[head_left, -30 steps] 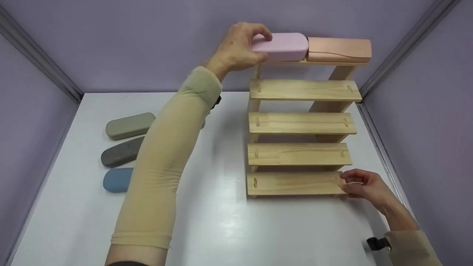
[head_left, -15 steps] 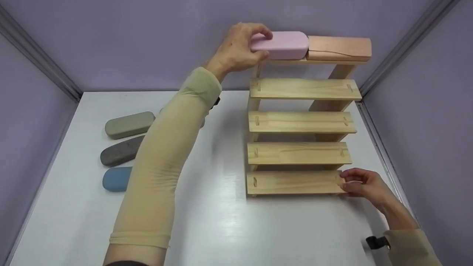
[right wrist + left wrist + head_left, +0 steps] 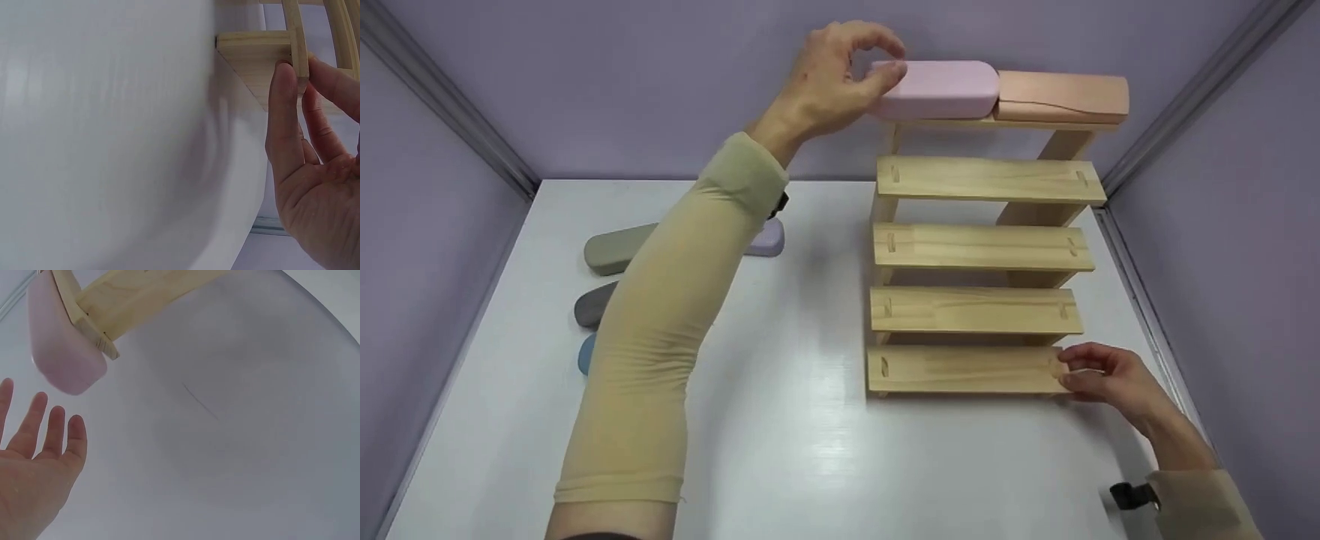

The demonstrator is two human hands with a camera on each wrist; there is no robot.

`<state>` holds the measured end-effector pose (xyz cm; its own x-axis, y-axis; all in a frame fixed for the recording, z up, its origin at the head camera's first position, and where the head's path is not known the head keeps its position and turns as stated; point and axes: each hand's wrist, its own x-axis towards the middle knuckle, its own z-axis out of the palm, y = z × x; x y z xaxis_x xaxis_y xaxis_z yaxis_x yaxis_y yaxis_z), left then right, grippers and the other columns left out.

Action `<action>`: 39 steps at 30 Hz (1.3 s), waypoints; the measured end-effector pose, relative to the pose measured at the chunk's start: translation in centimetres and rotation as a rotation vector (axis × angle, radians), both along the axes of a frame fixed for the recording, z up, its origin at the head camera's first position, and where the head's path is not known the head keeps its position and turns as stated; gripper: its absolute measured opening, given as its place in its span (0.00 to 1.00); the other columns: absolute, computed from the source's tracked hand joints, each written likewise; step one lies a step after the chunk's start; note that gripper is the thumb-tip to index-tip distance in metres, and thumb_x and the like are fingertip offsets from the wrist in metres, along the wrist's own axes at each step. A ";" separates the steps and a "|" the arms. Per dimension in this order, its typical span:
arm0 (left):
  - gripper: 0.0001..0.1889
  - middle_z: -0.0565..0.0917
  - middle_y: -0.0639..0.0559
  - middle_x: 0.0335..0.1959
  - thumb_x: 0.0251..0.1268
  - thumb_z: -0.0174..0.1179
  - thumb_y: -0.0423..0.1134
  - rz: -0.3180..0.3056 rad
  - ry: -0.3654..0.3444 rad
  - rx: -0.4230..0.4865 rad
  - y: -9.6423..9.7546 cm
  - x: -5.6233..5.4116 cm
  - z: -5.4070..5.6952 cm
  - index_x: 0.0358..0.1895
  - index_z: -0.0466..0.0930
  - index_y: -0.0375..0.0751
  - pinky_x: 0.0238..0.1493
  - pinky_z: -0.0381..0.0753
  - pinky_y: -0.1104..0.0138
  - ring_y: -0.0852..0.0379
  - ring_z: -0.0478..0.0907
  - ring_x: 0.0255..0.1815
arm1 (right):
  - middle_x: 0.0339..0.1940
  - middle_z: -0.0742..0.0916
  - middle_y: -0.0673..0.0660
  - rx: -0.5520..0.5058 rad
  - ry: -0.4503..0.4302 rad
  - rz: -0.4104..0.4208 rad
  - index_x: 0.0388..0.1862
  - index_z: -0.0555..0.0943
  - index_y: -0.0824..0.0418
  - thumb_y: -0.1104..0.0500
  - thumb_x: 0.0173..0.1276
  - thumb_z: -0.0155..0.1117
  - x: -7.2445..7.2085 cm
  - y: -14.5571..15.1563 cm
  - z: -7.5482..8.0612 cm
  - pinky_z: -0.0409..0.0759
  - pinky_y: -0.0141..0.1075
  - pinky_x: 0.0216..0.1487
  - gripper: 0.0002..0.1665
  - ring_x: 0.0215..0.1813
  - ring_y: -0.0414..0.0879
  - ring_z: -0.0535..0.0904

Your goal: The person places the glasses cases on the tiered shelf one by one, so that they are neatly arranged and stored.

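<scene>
A pink glasses case [image 3: 949, 91] lies on the top board of a stepped wooden rack [image 3: 979, 247], end to end with a copper-coloured glasses case [image 3: 1063, 99]. My left hand [image 3: 829, 81] is at the pink case's left end with its fingers spread. The left wrist view shows these fingertips [image 3: 77, 423] apart from the pink case [image 3: 64, 351], which juts slightly past the board's end. Low on the right, my right hand [image 3: 1121, 384] pinches the right end of the lowest board; in the right wrist view its thumb [image 3: 284, 121] presses the board's edge.
On the white table [image 3: 780, 450], left of the rack, lie a green case [image 3: 615, 247], a dark grey case [image 3: 594, 304], a blue case [image 3: 586, 355] and a lilac case [image 3: 767, 238], each partly covered by my left sleeve. Lilac walls [image 3: 660, 90] enclose the table.
My left hand has let go of the pink case and drawn slightly up and to the left. More of the lilac case shows. My right hand stays on the lowest board.
</scene>
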<state>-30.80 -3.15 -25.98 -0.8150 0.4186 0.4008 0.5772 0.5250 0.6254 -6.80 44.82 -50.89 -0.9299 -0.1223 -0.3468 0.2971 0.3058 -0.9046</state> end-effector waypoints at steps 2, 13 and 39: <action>0.16 0.90 0.55 0.67 0.85 0.63 0.49 -0.014 0.009 -0.006 -0.6 0.3 0.1 0.63 0.91 0.47 0.72 0.74 0.67 0.58 0.79 0.71 | 0.50 0.93 0.38 0.011 0.002 0.001 0.60 0.85 0.70 0.71 0.76 0.73 0.1 0.1 0.0 0.95 0.37 0.49 0.16 0.46 0.36 0.91; 0.15 0.93 0.48 0.62 0.83 0.66 0.45 -0.106 0.031 -0.046 -5.0 3.5 -1.3 0.60 0.92 0.42 0.61 0.83 0.61 0.51 0.85 0.64 | 0.44 0.92 0.39 0.050 -0.005 -0.007 0.61 0.86 0.68 0.69 0.75 0.74 -0.2 0.2 0.3 0.95 0.37 0.48 0.17 0.45 0.35 0.91; 0.24 0.85 0.39 0.75 0.75 0.74 0.39 0.148 -0.317 -0.036 -17.1 5.2 -17.2 0.70 0.86 0.40 0.78 0.79 0.41 0.36 0.78 0.77 | 0.44 0.91 0.41 0.022 -0.013 -0.024 0.61 0.86 0.67 0.70 0.75 0.74 -0.2 0.2 0.2 0.95 0.36 0.49 0.17 0.44 0.36 0.91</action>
<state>-25.56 -20.22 -43.20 -0.9493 0.2960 0.1053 0.2734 0.6130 0.7413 -6.97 45.05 -50.73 -0.9277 -0.0926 -0.3617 0.3166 0.3182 -0.8936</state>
